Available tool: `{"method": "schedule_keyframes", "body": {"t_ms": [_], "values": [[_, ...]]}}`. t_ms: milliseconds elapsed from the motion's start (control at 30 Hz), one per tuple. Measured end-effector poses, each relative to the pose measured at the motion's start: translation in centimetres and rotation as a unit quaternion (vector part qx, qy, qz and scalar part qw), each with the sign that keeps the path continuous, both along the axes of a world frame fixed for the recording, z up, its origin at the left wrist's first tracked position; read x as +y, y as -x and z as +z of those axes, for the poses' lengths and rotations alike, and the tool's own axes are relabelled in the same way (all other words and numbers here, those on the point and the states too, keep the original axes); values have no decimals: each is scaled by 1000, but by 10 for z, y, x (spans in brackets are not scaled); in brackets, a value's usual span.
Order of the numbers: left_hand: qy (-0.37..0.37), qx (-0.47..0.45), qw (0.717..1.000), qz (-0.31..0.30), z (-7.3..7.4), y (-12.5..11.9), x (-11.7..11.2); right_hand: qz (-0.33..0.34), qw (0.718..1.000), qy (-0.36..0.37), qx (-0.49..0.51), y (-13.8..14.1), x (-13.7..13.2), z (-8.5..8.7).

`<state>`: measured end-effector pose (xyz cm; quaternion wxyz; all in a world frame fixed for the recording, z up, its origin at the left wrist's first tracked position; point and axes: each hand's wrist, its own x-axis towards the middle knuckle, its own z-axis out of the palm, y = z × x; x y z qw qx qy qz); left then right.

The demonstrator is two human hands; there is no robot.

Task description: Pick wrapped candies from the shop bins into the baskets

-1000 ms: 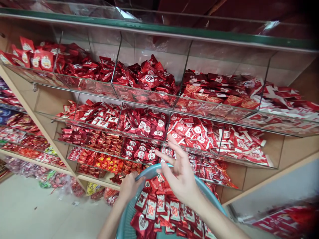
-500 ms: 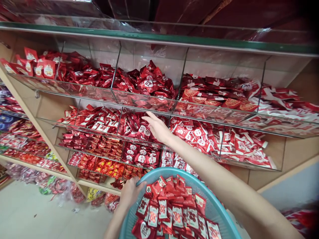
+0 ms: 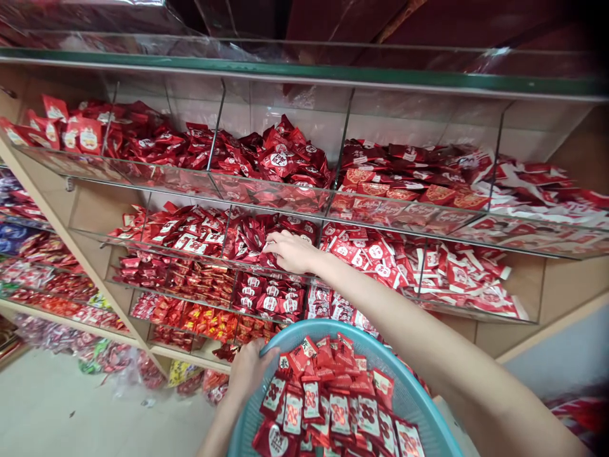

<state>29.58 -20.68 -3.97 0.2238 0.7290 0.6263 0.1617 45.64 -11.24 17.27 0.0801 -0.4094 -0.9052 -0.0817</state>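
Observation:
My left hand (image 3: 250,367) is closed over the left rim of a teal plastic basket (image 3: 394,363), its thumb lying along the edge. Red and cream wrapped candies (image 3: 339,411) fill the basket. Higher up, my right hand (image 3: 294,251) reaches into a middle-shelf compartment of dark red wrapped candies (image 3: 247,236). Its fingers are curled down and pressed together on the candies there, and the piece under the fingertips is mostly hidden by the hand. A clear front panel runs just below that wrist.
Clear dividers (image 3: 343,149) split the shelves into bins of red packets (image 3: 280,158). White and red packets (image 3: 461,273) lie at the right. Lower bins hold small orange and red sweets (image 3: 207,320). Bagged goods (image 3: 143,368) rest on the floor (image 3: 109,419) at the left.
My right hand has dropped slightly and its outstretched fingers have curled closed onto the dark red candies. The left hand and basket have stayed in place.

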Motion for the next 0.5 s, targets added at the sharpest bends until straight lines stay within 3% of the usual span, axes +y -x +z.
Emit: {"method": "schedule_keyframes", "body": {"t_ms": [233, 500], "values": [[-2, 6, 1000, 0, -1, 0, 1, 20, 999, 38, -28, 1, 6, 9], [-7, -7, 1000, -7, -2, 1, 3, 50, 997, 52, -29, -1, 7, -2]]}}
